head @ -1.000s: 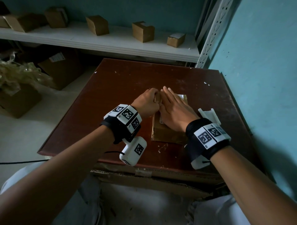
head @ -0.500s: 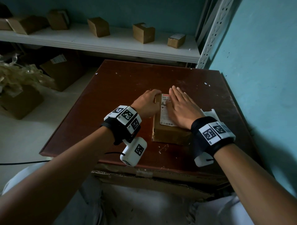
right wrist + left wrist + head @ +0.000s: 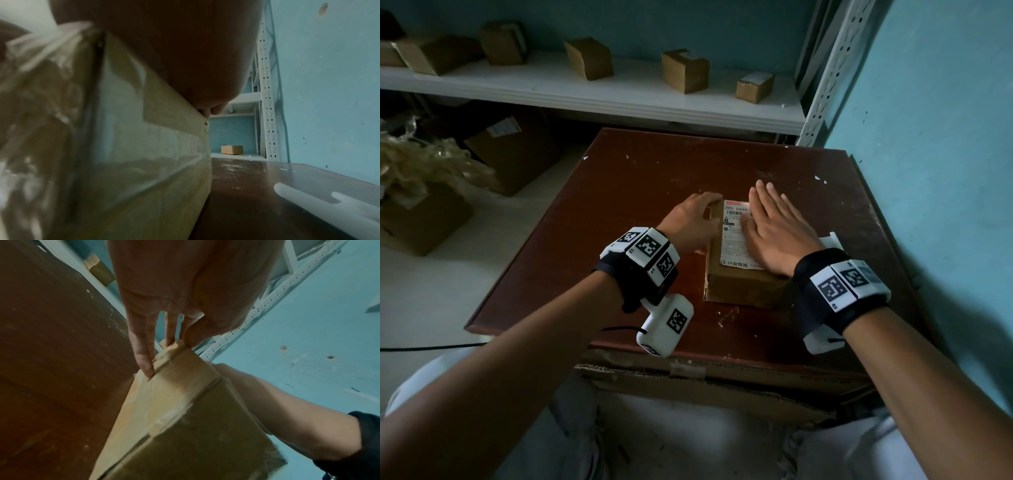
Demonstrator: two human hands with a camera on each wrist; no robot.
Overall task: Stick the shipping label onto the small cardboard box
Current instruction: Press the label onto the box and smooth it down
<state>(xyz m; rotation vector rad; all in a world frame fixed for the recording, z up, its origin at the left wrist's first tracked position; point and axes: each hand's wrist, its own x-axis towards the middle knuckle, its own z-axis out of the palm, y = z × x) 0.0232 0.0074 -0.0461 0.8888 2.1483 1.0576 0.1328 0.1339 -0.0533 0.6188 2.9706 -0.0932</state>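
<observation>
The small cardboard box (image 3: 743, 284) lies on the dark red-brown table (image 3: 647, 178), a little right of centre. A white shipping label (image 3: 734, 240) with a barcode lies flat on its top. My left hand (image 3: 707, 210) grips the box's far left corner, thumb on top and fingers (image 3: 144, 356) against the side of the box (image 3: 185, 426). Flat and straight-fingered, my right hand (image 3: 770, 219) presses on the label's right part and covers it. In the right wrist view the palm lies on the top of the box (image 3: 123, 146).
A white backing piece (image 3: 834, 240) (image 3: 329, 207) lies on the table just right of the box. Behind the table a white shelf (image 3: 619, 96) holds several small boxes. A teal wall (image 3: 928, 171) runs close along the right. Bigger boxes (image 3: 513, 154) stand on the floor at left.
My right hand has slid rightward across the box top, uncovering the label's left and middle. The left hand has stayed at the far left corner.
</observation>
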